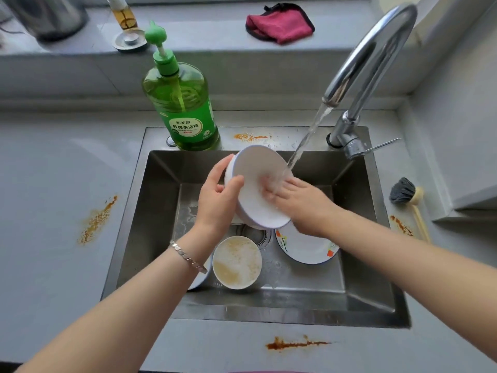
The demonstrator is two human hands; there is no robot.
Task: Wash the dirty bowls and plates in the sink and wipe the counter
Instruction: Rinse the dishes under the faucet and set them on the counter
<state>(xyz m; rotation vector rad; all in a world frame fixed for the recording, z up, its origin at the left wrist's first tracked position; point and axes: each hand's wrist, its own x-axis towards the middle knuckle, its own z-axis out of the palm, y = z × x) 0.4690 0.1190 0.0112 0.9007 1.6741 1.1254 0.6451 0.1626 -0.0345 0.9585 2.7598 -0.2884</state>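
Note:
My left hand point(217, 200) grips the rim of a white bowl point(254, 168), tilted over the steel sink point(150, 211). My right hand point(298, 200) lies flat inside the bowl, fingers spread, under water running from the tap point(376, 57). Below, a dirty bowl point(237, 262) with yellowish residue stands on the sink floor. A white plate point(304, 251) with an orange and yellow pattern lies to its right, partly under my right forearm. Another dish edge point(197, 284) peeks out beneath my left wrist.
A green dish-soap bottle point(183, 103) stands at the sink's back left rim. Orange-brown stains mark the counter at left point(98, 219), front point(293, 345), right point(400, 224) and behind the sink point(248, 136). A dish brush point(406, 195) lies right; a pink cloth point(279, 22) sits on the sill.

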